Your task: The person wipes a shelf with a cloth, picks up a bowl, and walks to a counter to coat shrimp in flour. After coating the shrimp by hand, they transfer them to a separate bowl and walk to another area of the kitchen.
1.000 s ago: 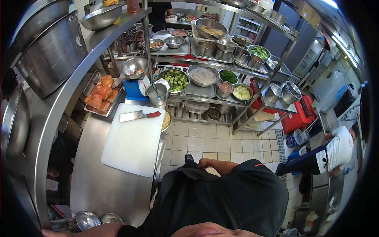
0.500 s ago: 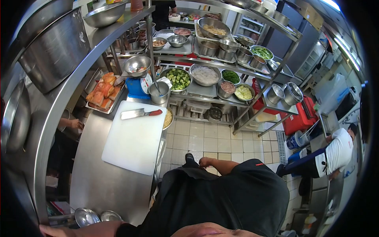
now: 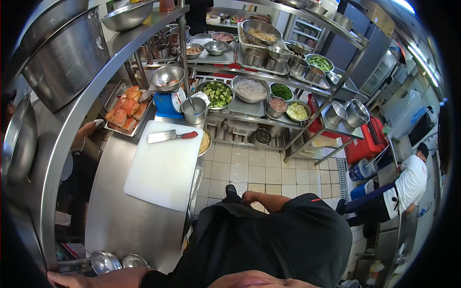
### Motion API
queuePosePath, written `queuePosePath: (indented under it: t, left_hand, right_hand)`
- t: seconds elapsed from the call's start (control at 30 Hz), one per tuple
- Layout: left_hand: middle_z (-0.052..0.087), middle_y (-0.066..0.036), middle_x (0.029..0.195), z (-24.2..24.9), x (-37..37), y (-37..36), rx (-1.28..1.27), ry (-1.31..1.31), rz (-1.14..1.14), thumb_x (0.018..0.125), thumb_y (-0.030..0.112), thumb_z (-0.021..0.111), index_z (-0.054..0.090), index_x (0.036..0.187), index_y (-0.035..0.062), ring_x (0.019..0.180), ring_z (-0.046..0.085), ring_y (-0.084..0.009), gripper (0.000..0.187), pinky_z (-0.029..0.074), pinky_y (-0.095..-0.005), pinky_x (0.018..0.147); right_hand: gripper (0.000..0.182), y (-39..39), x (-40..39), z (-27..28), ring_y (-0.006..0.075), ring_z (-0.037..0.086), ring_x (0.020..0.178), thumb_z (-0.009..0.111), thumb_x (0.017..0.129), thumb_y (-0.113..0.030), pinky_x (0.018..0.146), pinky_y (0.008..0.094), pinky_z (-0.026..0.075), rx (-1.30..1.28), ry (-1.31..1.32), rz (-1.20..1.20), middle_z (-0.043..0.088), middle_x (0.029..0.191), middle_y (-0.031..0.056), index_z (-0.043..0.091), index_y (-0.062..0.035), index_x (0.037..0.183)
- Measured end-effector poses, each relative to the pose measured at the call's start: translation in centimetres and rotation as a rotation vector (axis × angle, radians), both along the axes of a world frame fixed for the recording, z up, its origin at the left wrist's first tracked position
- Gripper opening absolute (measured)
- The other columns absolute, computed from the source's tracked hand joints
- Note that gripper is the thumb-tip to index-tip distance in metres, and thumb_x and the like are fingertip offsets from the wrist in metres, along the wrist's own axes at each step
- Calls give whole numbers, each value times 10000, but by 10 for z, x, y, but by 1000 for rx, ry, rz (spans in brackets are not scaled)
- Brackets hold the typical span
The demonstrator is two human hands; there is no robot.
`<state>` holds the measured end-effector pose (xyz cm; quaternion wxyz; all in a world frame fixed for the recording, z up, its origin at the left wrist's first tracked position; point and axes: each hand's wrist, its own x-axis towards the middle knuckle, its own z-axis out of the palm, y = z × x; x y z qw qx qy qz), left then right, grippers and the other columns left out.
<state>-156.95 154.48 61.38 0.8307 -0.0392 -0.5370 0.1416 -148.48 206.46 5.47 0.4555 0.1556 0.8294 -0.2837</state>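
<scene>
At the lower left edge my left hand (image 3: 67, 280) reaches to the metal shelf frame (image 3: 50, 192), a finger stretched out; the rest is cut off by the picture's edge. My right hand (image 3: 249, 197) hangs beside my body above the tiled floor, its fingers mostly hidden from above. On the steel table (image 3: 113, 192) in front of me lies a white cutting board (image 3: 161, 173). A cleaver (image 3: 162, 137) with a red handle rests on the board's far part, touched by neither hand. Two metal bowls (image 3: 105, 262) sit near my left forearm.
Behind the board stand a tray of cooked meat (image 3: 126, 111), a blue scale (image 3: 168, 104) and a metal pot (image 3: 193, 115). Racks hold bowls of cut greens (image 3: 216, 94) and other food. Another person's hand (image 3: 87, 128) shows left; a co-worker (image 3: 410, 180) bends at the right.
The other person's hand at the left has moved up towards the meat tray, and a bit of that person's head now shows at the left edge. My own hands stay put.
</scene>
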Motion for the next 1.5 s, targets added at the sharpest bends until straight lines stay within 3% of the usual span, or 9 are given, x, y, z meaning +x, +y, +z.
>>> queuePosePath:
  t: [0.23,0.73,0.93,1.43,1.5]
  left_hand:
    - [530,-16,660,-2,1,-2,0,-8,4,859,379,622,545,637,106,583,483,-197,360,333,-334,579]
    - [532,-13,670,-2,1,-4,3,-11,-27,853,368,633,548,654,103,584,479,-190,342,329,-327,588]
    - [532,-18,674,0,1,1,-1,-23,-28,854,370,632,541,645,107,593,477,-194,349,330,-333,600]
    - [532,-29,682,-2,2,2,18,-30,-34,864,373,619,546,654,96,605,489,-214,356,341,-342,598]
    - [531,-28,682,-2,2,1,22,-29,-28,864,377,619,546,654,98,607,489,-214,357,341,-346,603]
  right_hand:
    - [275,-1,3,0,216,605,522,556,739,-300,478,337,499,-7,11,59,622,618,83,666,-52,697]
    - [294,-7,4,22,222,617,558,569,746,-315,501,341,501,9,-39,5,635,661,99,690,-52,790]
    - [290,-2,6,-4,219,614,548,562,752,-317,494,340,505,11,-38,11,634,666,101,684,-56,789]
    - [302,1,2,-11,221,631,589,570,752,-322,504,351,522,12,70,261,650,713,107,684,-62,855]
    - [304,0,2,-13,222,632,596,576,752,-323,505,352,522,29,36,199,651,721,105,685,-65,869]
